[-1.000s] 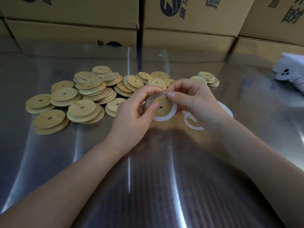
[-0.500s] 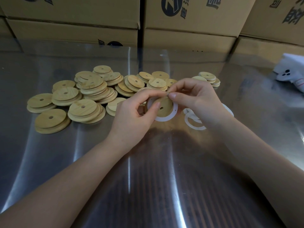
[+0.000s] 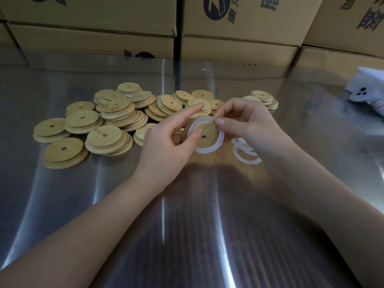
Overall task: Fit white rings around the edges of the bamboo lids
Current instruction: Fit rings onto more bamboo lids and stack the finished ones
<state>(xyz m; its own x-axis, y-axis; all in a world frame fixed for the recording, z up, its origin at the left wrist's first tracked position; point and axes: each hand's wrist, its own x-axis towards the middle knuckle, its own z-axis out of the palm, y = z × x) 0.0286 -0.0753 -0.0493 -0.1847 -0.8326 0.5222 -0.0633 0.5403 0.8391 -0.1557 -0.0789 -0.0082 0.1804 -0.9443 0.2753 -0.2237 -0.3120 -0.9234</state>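
Note:
A round bamboo lid (image 3: 207, 134) with a small centre hole is held tilted above the table. My left hand (image 3: 168, 146) grips it, thumb on its face and fingers behind. A white ring (image 3: 209, 149) lies loosely around the lid's raised part. My right hand (image 3: 247, 123) pinches the ring's top edge between thumb and forefinger. Loose white rings (image 3: 246, 153) lie on the table just below my right wrist, partly hidden by it.
A heap of bare bamboo lids (image 3: 112, 121) spreads over the table to the left and behind my hands. A small stack of lids (image 3: 262, 98) sits behind my right hand. Cardboard boxes (image 3: 239, 28) wall the far edge. A white cloth item (image 3: 367, 88) lies far right.
The lid has turned a little in my hands and its face now shows more. My right thumb and forefinger have moved along the ring to its top edge.

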